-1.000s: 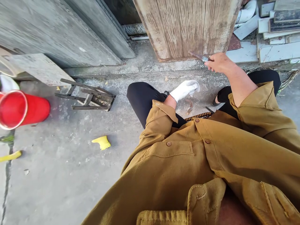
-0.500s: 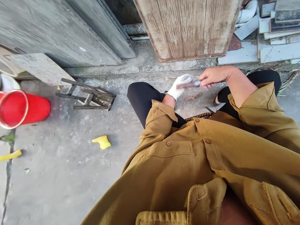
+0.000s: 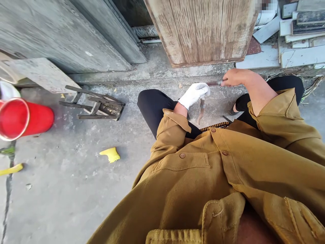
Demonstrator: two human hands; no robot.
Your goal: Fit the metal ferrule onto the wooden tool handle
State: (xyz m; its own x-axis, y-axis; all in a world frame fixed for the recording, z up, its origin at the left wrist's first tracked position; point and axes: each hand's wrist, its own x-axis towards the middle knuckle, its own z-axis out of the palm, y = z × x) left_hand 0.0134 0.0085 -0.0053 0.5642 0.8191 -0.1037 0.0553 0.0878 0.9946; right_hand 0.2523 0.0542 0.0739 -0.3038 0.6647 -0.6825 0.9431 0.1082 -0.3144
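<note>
My left hand [image 3: 195, 94], in a white knitted glove, is closed. A thin, curved brown piece [image 3: 201, 113], like a bent handle with a greyish collar, hangs below its fingers; its upper end is hidden by the glove. My bare right hand [image 3: 230, 78] is closed on the end of a long brown tool [image 3: 213, 83], which has a pale ringed band near the fingers. This tool is blurred, so its kind is unclear. Its far end reaches the gloved fingertips; I cannot tell whether they touch it. Both hands are above the concrete between my knees.
A small wooden stool [image 3: 99, 105] lies on its side to the left. Past it stands a red bucket [image 3: 42, 118]. A yellow scrap [image 3: 110, 154] is on the ground. Old wooden boards [image 3: 198, 30] lean ahead, with stacked tiles [image 3: 303, 56] at the right.
The curved brown piece has swung from nearly level to hanging down under the glove. My right hand has moved slightly right and up with the brown tool, exposing the gloved fingers.
</note>
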